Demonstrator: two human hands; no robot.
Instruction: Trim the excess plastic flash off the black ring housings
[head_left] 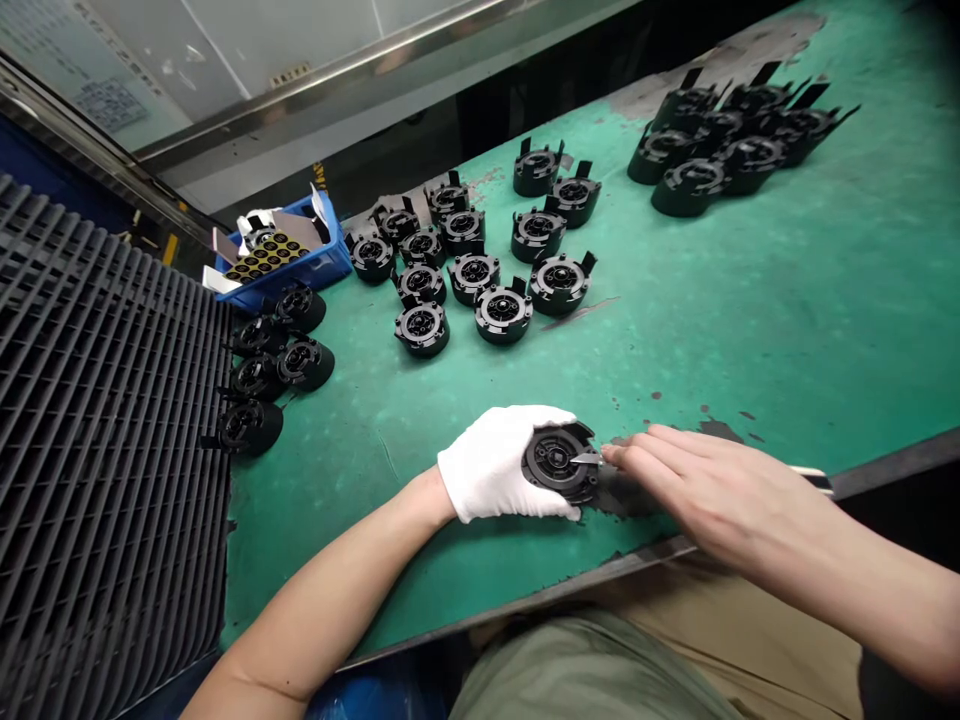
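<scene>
My left hand (506, 465), in a white glove, is wrapped round a round black plastic part (555, 456) near the table's front edge. The part's ribbed, ringed face is turned up. My bare right hand (675, 470) is closed on a knife (586, 459), whose short pointed metal blade lies over the right side of that face. The palm hides most of the knife's handle. A white and black end (816, 478) shows behind the right wrist; I cannot tell whether it belongs to the knife.
Similar black parts stand in groups on the green table (675, 340): middle (503, 312), back right (690, 185) and left (305, 361). A blue bin (330, 262) holds a sheet of round stickers (270, 258). Stacked dark ribbed trays (105, 430) rise along the left edge.
</scene>
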